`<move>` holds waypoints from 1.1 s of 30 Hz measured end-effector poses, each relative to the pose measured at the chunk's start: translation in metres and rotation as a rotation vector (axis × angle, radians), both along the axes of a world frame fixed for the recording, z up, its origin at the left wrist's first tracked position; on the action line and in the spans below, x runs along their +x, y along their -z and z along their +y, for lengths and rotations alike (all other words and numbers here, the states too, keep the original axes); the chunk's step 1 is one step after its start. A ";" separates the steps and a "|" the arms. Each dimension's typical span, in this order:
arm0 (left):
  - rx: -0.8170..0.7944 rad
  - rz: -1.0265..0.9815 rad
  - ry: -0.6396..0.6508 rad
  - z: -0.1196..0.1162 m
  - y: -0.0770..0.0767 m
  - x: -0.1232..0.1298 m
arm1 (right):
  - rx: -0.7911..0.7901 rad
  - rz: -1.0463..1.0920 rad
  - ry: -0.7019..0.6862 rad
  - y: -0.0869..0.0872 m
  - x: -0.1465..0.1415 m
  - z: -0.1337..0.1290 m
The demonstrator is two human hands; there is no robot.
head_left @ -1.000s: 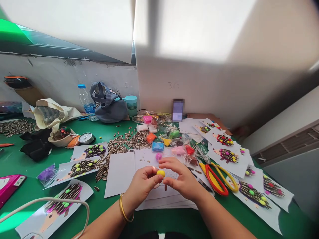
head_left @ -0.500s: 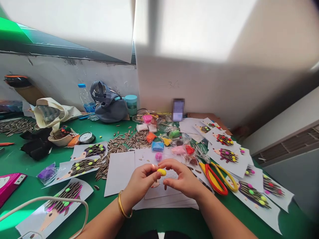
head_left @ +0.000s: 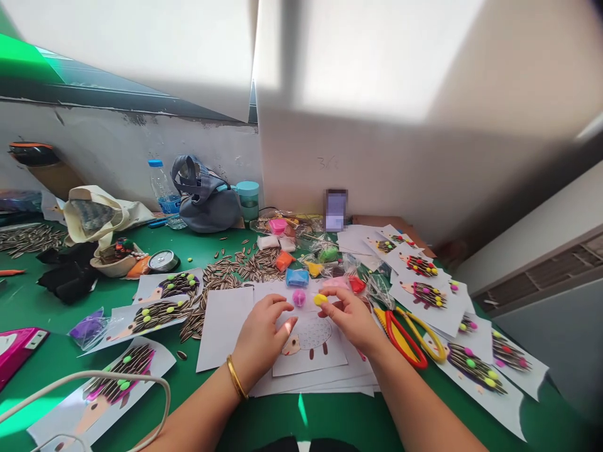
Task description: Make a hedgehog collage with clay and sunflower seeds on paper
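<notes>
Between the thumb and fingers of my right hand [head_left: 348, 317] is a small yellow lump of modelling clay [head_left: 320, 300]. My left hand [head_left: 264, 333] hovers over the paper with its fingers apart and nothing in them. Below and between both hands lies a sheet with a hedgehog drawing [head_left: 311, 336], its body dotted, its face and feet coloured. A round pink-purple clay ball [head_left: 299, 297] sits just beyond my fingertips. Behind it lies a blue clay packet [head_left: 297, 277]. A blank white sheet [head_left: 223, 326] is left of my left hand.
Sunflower seeds [head_left: 221, 273] are heaped behind the blank sheet. Red and yellow scissors [head_left: 409, 339] lie right of my right hand. Seed-covered hedgehog pictures [head_left: 428, 295] are spread at the right, others [head_left: 160, 317] at the left. A pale cable [head_left: 162, 402] crosses the front left corner.
The yellow clay has passed from my left fingers to my right hand, which has moved up and right. My left hand has opened, and more of the hedgehog drawing shows.
</notes>
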State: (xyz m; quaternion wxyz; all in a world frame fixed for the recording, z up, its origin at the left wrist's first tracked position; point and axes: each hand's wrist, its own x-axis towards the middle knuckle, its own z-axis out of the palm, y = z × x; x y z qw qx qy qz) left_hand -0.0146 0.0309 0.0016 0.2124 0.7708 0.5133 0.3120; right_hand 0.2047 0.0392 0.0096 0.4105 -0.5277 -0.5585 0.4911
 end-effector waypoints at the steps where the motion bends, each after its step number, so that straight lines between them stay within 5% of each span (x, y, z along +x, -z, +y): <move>1: 0.024 0.048 0.006 0.001 0.002 0.000 | -0.007 -0.006 0.009 0.002 0.000 0.001; 8: -0.046 0.082 0.065 0.004 0.011 0.006 | 0.038 -0.008 -0.044 0.015 -0.005 0.004; 16: -0.025 -0.164 0.116 0.007 0.015 0.005 | 0.282 -0.027 0.130 0.000 -0.001 0.014; 25: -0.029 -0.009 0.091 0.006 0.009 0.003 | 0.303 -0.258 0.161 -0.001 0.020 0.031; 30: -0.021 0.188 0.182 0.001 0.005 0.005 | 0.403 -0.316 0.194 -0.004 0.021 0.021; 33: -0.019 0.238 0.213 -0.002 0.004 0.006 | 0.287 -0.296 0.088 -0.008 0.018 0.008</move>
